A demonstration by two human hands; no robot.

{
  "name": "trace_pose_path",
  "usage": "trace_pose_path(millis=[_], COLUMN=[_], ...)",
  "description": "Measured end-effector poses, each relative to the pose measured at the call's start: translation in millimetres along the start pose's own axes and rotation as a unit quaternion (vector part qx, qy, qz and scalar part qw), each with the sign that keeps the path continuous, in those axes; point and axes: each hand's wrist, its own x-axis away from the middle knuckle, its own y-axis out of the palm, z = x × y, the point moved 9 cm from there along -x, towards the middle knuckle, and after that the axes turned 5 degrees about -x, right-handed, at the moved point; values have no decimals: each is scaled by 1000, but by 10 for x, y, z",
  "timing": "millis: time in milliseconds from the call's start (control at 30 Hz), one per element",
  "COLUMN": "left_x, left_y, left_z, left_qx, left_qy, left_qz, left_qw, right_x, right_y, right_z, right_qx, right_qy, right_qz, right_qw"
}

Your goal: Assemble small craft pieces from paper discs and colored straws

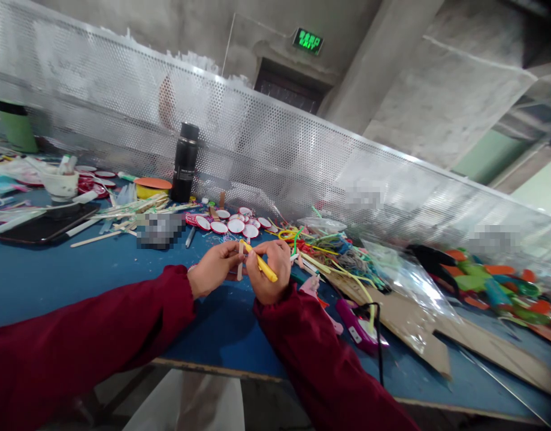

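Close to the front of the blue table, my left hand (212, 268) pinches a narrow wooden craft stick (240, 270) upright between thumb and fingers. My right hand (276, 269) is closed around a yellow marker (267, 270), which slants with its far end up by the top of the stick. The fingers partly hide that end, so I cannot tell whether it touches the wood. Just beyond my hands lie several round white discs with red rims (235, 225). A thin pen (190, 237) rests on the table past my left hand.
A black bottle (184, 164) stands by the perforated metal screen (257, 137). Left are a phone (48, 224), a cup of pens (60, 184) and loose sticks. Right are tangled cords (347, 257), a purple device with a cable (360, 329), cardboard (419, 338) and plastic film (405, 281).
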Motion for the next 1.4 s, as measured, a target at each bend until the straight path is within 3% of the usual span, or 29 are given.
trace_pose_path(millis=[900,1167,1400], left_x=[7,53,54], left_y=[18,52,67], left_z=[-14,48,66], left_qx=[-1,-15,-12], left_qy=[-9,-7,-2], left_qz=[-9,-24,-29], left_qw=[1000,1000,1000], right_x=[0,8,-44], right_y=[-3,-86,-67], right_z=[10,-17,-23], right_qx=[-1,-10,-8], right_qy=[2,-2,-1], right_qz=[2,30,-2], right_qw=[1000,999,1000])
